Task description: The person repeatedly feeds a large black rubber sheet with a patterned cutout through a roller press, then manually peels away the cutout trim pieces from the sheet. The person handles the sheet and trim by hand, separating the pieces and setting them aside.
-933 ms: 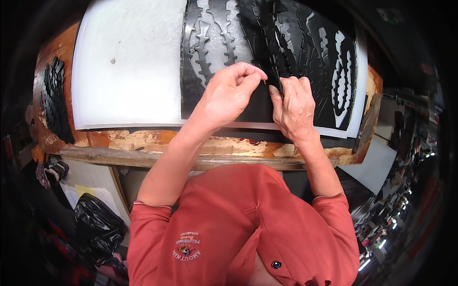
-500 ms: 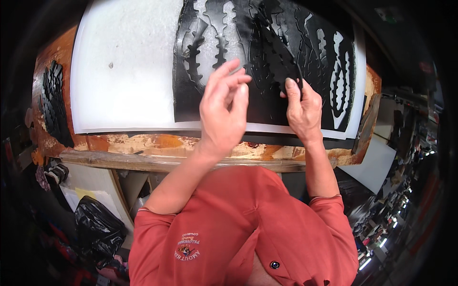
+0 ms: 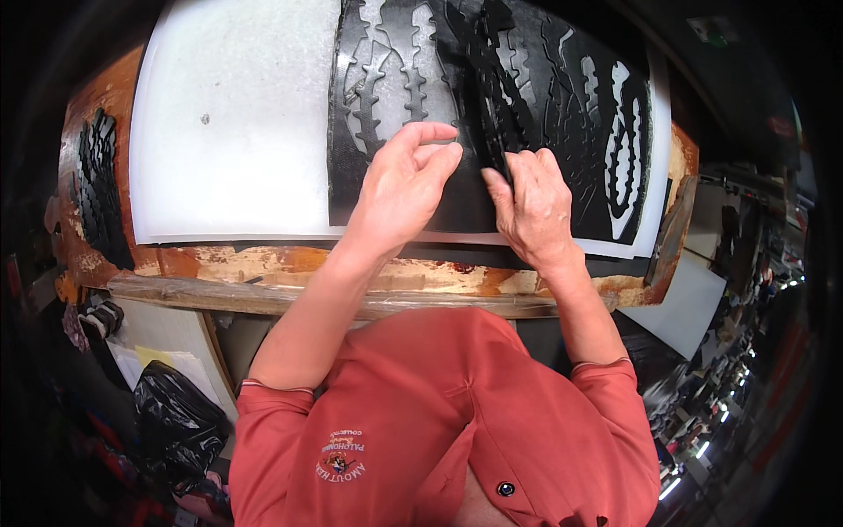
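Observation:
My right hand [image 3: 536,202] is closed round the near end of a bundle of black notched strips [image 3: 499,97]. The strips point away from me over a black leather-like sheet [image 3: 461,206] with jagged cut-outs. My left hand [image 3: 399,189] hovers over the sheet's left part, thumb and forefinger apart at the tips and the other fingers curled. I see nothing between them. White shows through long toothed gaps in the sheet, left of the strips and at its right end. My right fingers hide the gripped ends.
Under the sheet lies a white board [image 3: 237,132] on a worn wooden table [image 3: 307,263]. A stack of black notched strips [image 3: 101,189] rests at the table's left end. Below left is a black plastic bag [image 3: 180,422]. A pale panel [image 3: 680,299] stands beyond the right edge.
My right hand has turned over and shifted left, swinging the strips more upright. The left hand's fingers have curled in. A dark notched strip no longer shows in the sheet's left gap.

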The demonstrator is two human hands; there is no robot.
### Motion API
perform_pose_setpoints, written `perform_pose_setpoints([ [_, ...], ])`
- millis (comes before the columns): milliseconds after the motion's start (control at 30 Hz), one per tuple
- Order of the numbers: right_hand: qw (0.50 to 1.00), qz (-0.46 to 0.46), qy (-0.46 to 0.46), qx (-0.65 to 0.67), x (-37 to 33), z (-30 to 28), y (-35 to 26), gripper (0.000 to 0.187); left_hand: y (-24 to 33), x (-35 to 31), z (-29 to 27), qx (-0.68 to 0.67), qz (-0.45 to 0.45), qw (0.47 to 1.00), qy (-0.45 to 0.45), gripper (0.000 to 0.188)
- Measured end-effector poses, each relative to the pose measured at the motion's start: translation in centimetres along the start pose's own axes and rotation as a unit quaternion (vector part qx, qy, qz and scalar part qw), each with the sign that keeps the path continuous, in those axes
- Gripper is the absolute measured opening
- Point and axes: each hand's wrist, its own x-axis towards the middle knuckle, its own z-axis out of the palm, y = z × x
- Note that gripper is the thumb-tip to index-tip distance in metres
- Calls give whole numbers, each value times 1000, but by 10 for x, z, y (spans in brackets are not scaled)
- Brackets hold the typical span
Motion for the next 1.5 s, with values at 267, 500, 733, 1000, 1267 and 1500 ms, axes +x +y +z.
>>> perform_pose_setpoints([
  [267,994,94,-7,61,5,-4,5,13,-18,15,13,-181,52,981,-40,30],
  [500,871,349,-52,343,-2,-21,25,31,-25,-8,31,164,355,903,176,31],
  [733,847,310,-31,432,-9,-14,34,32,-25,13,64,45,214,975,49,45],
  [1000,842,336,82,414,5,-47,42,30,-32,31,44,-37,124,990,63,21],
  [1267,995,88,-6,-54,16,-29,23,14,-27,32,42,-87,88,992,25,21],
  [1500,984,150,-69,59,12,-22,17,31,-19,36,35,-238,-1,969,-67,21],
])
